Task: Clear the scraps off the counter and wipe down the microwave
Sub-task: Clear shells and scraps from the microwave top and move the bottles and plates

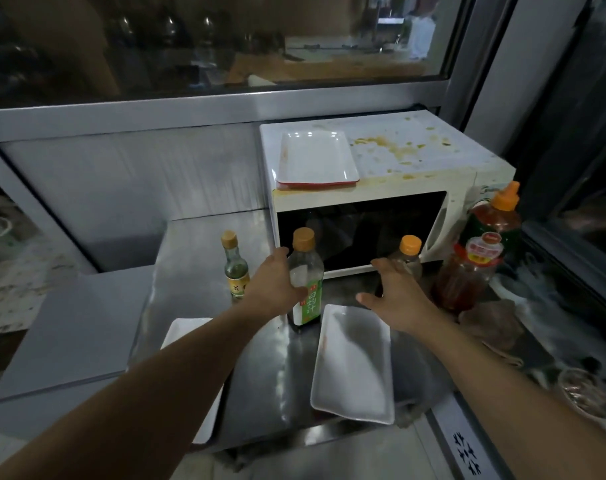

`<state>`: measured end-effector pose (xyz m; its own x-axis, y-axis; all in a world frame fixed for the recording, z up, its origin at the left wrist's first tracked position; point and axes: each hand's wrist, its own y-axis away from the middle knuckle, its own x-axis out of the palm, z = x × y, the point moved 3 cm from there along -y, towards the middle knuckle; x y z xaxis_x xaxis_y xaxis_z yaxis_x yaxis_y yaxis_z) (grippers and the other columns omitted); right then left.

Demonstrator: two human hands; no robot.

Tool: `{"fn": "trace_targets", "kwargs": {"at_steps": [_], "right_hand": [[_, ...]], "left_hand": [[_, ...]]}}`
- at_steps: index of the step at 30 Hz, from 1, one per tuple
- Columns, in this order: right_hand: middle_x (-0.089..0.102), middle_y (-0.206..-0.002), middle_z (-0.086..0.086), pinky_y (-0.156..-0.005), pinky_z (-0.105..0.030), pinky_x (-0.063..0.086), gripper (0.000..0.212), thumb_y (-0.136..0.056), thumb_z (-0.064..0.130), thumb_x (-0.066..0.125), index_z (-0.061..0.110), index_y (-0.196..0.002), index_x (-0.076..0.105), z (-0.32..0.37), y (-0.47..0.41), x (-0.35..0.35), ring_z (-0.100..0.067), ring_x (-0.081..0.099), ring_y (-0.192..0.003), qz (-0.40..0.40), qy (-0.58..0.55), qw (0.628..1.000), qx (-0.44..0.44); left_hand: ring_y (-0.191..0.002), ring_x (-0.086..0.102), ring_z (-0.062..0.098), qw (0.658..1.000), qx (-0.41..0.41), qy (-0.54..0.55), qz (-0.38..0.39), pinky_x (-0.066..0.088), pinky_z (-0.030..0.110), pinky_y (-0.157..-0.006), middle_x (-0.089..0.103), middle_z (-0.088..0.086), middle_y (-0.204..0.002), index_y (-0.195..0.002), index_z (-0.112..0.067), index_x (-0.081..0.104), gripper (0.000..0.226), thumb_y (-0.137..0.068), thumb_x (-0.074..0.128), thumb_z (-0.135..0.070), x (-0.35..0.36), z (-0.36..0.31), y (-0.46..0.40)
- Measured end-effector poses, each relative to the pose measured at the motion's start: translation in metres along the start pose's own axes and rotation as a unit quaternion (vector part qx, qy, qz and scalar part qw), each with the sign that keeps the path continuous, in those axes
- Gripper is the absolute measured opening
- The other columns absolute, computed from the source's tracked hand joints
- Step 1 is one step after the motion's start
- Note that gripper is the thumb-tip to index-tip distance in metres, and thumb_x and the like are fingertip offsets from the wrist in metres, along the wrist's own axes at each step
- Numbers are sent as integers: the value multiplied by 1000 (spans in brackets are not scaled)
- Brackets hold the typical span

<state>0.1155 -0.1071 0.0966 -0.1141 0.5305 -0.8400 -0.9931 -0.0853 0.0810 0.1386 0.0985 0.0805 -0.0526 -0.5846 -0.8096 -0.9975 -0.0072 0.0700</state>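
Head view: the stained microwave [381, 188] sits right of centre on the counter [204, 244], a tray [315, 159] on its top. At frame centre the left hand [277, 285] wraps a green-labelled bottle [306, 271]. The right hand [395, 296], fingers spread and holding nothing, reaches toward a small bottle [408, 258] before the microwave door.

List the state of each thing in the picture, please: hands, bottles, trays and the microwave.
left hand: grips the green-label bottle
right hand: open, reaching to the small bottle
microwave: door closed, top stained
tray on microwave: lies flat, empty
counter tray: lies flat, empty
large bottle: upright, capped
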Motion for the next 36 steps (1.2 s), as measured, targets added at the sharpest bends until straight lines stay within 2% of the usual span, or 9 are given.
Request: {"fn": "trace_targets", "kwargs": {"at_steps": [3,6,11,15,21,23,26,31,36], "right_hand": [[45,-135,-14,-99,-33,37,63,-83,28,68,9,-136,40,-8,-5,6,-28,41,-126,-7,-9,1000,14],[45,-137,-14,-101,-33,36,63,-83,26,68,11,-137,39,-15,-7,11,-28,41,-126,-21,-16,999,26],[51,-132,-14,-95,-30,41,59,-82,26,69,9,-133,44,-26,-4,15,-30,50,-120,-62,-19,995,81],[60,-119,-13,-89,-33,47,46,-81,25,70,9,-121,54,-37,0,13,-28,58,-108,-94,-18,989,117],[58,-119,-11,-90,-41,49,57,-75,26,76,12,-122,47,-53,-1,7,-29,57,-110,-152,-32,976,156],[56,-119,-13,-89,-43,48,61,-72,26,77,11,-121,44,-59,-7,8,-31,53,-111,-175,-38,969,172],[47,-126,-17,-96,-42,43,73,-69,23,79,8,-128,38,-69,-20,12,-32,44,-120,-194,-69,960,189],[50,-128,-17,-101,-44,41,75,-66,11,81,3,-130,42,-85,-43,22,-33,46,-122,-211,-118,958,154],[59,-122,-12,-97,-38,44,68,-69,2,77,8,-128,45,-101,-51,28,-31,54,-115,-218,-151,958,109]], "left_hand": [[-100,60,24,1000,8,16,9,46,29,-74,60,2,-111,-116,-20,43,58,-69,77,-26,11,6,-10],[-94,60,23,1000,11,26,-7,45,29,-70,62,-1,-109,-113,-25,42,56,-70,76,-32,19,11,-16],[-97,62,27,998,23,46,-21,54,43,-81,65,1,-108,-109,-24,46,52,-68,77,-32,23,17,-21],[-93,62,27,997,52,41,-38,54,44,-79,65,-2,-101,-106,-26,46,51,-66,77,-34,20,15,-23],[-86,63,25,992,90,79,-36,56,45,-74,64,-6,-101,-102,-28,44,49,-66,78,-33,8,-1,-28],[-87,62,25,990,107,76,-46,55,45,-74,63,-7,-99,-102,-26,45,50,-66,79,-34,5,-5,-29],[-92,61,24,989,120,65,-56,55,45,-77,60,-9,-97,-104,-24,46,51,-67,80,-35,5,-10,-29],[-91,61,21,989,117,66,-66,55,43,-78,61,-8,-95,-105,-25,47,52,-66,80,-36,8,-10,-33],[-79,56,14,990,97,66,-76,51,31,-67,50,-18,-79,-99,-31,42,50,-66,81,-35,12,-11,-36]]}}
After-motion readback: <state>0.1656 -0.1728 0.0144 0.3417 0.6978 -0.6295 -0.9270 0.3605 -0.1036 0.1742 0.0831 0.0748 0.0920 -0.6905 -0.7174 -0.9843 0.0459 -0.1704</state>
